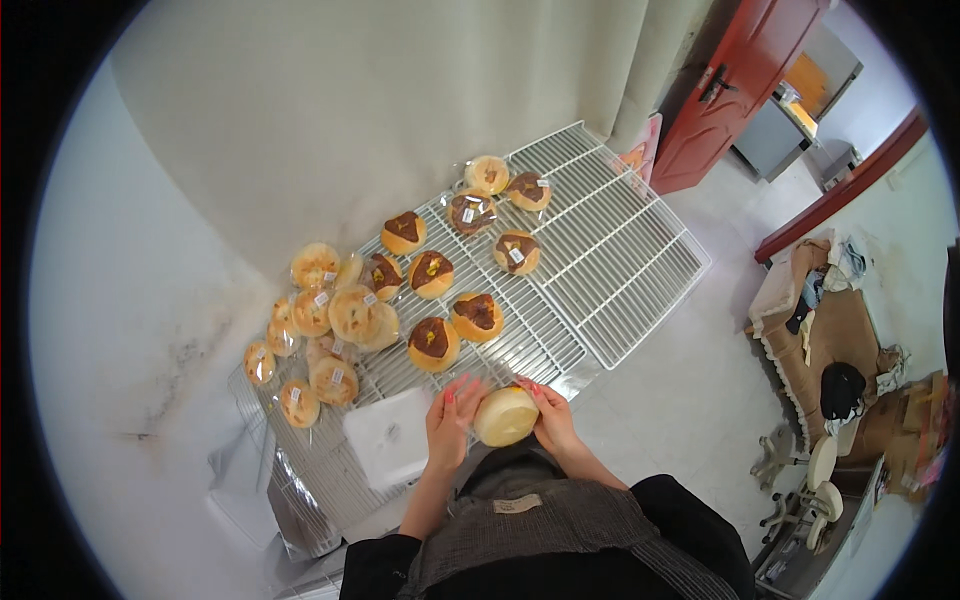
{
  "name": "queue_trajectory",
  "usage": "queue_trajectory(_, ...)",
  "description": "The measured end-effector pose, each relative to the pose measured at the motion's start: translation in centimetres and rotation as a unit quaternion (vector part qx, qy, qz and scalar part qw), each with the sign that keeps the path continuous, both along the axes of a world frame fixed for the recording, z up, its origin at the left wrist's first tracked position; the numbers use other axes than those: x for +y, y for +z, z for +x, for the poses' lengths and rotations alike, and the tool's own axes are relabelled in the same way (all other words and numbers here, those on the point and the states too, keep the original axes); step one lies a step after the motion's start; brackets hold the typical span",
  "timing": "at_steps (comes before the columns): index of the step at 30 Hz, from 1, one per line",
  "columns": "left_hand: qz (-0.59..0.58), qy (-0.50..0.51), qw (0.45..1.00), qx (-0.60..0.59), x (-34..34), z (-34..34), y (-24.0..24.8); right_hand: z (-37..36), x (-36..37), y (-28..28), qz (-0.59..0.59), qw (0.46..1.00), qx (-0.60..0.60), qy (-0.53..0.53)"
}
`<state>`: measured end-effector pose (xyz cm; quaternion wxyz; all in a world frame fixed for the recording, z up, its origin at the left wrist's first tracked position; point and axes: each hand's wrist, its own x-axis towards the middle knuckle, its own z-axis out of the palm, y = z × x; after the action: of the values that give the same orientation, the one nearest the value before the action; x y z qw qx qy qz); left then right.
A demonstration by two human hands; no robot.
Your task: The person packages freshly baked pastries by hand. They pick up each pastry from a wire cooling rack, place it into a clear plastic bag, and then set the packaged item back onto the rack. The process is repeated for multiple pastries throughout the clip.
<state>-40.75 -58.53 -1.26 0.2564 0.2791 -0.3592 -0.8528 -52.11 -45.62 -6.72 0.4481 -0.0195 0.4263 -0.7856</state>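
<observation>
In front of my body, a round bun (505,418) is held up between both hands, its pale, smooth side showing. My right hand (553,415) grips its right edge, fingers curled over the far rim. On the other side, my left hand (452,420) has its fingers along the bun's left edge; the palm side is partly hidden. Close by lies a flat white square thing (387,437) of a kind I cannot make out. Just beyond my hands, unwrapped buns with brown tops, such as one bun (433,343) and another bun (477,316), sit on the wire rack (400,375).
At the left, several wrapped buns (334,380) with small labels are heaped together. More labelled buns (516,253) lie farther back. A second wire rack (620,260) extends right. Beyond stand a red door (735,85), a cloth-covered brown seat (840,340) and a wheeled chair (822,480).
</observation>
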Motion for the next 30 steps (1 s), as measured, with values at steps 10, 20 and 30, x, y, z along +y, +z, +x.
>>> queue_trajectory(10, -0.222, -0.197, 0.921, -0.254, -1.1, 8.1, -8.1, -2.1, 2.1, -2.3, 0.136, 0.975, 0.156, 0.084)
queue_trajectory(20, 0.017, -0.069, 0.979, -0.191, -0.6, 6.6, -8.4, -3.8, 2.0, -1.2, 0.144, 0.960, 0.082, 0.224)
queue_trajectory(30, -0.667, 0.036, 0.650, -0.361, -6.3, -2.4, -13.2, -7.2, -6.8, -9.9, 0.236, 0.748, 0.620, 0.025)
